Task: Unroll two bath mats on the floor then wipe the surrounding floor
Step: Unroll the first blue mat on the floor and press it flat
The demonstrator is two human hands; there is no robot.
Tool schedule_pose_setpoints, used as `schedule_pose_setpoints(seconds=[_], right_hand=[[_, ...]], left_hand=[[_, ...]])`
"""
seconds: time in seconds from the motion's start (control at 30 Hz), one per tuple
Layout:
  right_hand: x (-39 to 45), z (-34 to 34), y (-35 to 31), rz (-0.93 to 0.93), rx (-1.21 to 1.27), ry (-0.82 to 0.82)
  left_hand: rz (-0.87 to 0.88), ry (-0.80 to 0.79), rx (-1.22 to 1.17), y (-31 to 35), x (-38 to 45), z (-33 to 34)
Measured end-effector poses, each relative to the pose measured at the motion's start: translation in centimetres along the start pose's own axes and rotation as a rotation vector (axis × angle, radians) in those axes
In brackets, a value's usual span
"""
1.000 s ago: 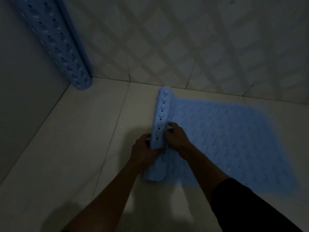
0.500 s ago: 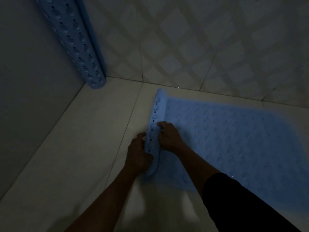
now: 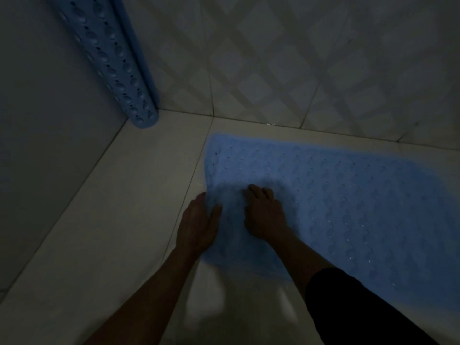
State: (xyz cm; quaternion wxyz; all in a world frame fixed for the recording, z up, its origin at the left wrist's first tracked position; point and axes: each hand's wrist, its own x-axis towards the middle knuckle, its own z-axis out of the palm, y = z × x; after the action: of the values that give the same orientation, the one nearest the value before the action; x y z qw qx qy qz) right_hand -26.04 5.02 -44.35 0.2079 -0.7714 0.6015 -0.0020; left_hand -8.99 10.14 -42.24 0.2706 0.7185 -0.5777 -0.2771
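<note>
A light blue bath mat (image 3: 336, 195) with small holes lies spread flat on the pale tiled floor (image 3: 112, 220), reaching to the right edge of view. My left hand (image 3: 199, 222) holds its left edge, thumb on top and fingers under the rim. My right hand (image 3: 263, 212) presses down on the mat just right of that edge, fingers bent. A second blue mat (image 3: 117, 61) stands rolled up in the far left corner, leaning against the walls.
A patterned tiled wall (image 3: 298, 58) runs along the back, close behind the mat's far edge. A plain wall (image 3: 44, 108) closes the left side. Bare floor lies left of and in front of the mat. The room is dim.
The last roll of the mat has been opened out to the left and now lies flat. Both hands followed it down onto the mat's left end.
</note>
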Motion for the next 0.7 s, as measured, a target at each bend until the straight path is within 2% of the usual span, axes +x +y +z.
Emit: schedule_pose_setpoints(seconds=[0.17, 0.23, 0.33, 0.57, 0.63, 0.7], right_hand=[[-0.3, 0.4, 0.5, 0.053, -0.031, 0.008], [-0.6, 0.6, 0.8, 0.086, -0.02, 0.01], [-0.8, 0.9, 1.2, 0.095, 0.015, -0.017], [-0.8, 0.4, 1.3, 0.089, 0.004, -0.021], [-0.6, 0.0, 1.4, 0.062, -0.032, 0.014], [-0.1, -0.7, 2.1, 0.043, -0.05, 0.09]], left_hand=[[-0.182, -0.088, 0.393, -0.6, 0.9, -0.4], [-0.071, -0.129, 0.52, -1.4, 1.5, -0.4], [0.073, -0.314, 0.682, -2.5, 2.3, 0.1], [0.067, -0.417, 0.678, -2.4, 3.6, 0.7], [0.086, -0.363, 0.663, -2.3, 3.8, 0.6], [0.138, -0.24, 0.653, -1.9, 4.0, 1.0]])
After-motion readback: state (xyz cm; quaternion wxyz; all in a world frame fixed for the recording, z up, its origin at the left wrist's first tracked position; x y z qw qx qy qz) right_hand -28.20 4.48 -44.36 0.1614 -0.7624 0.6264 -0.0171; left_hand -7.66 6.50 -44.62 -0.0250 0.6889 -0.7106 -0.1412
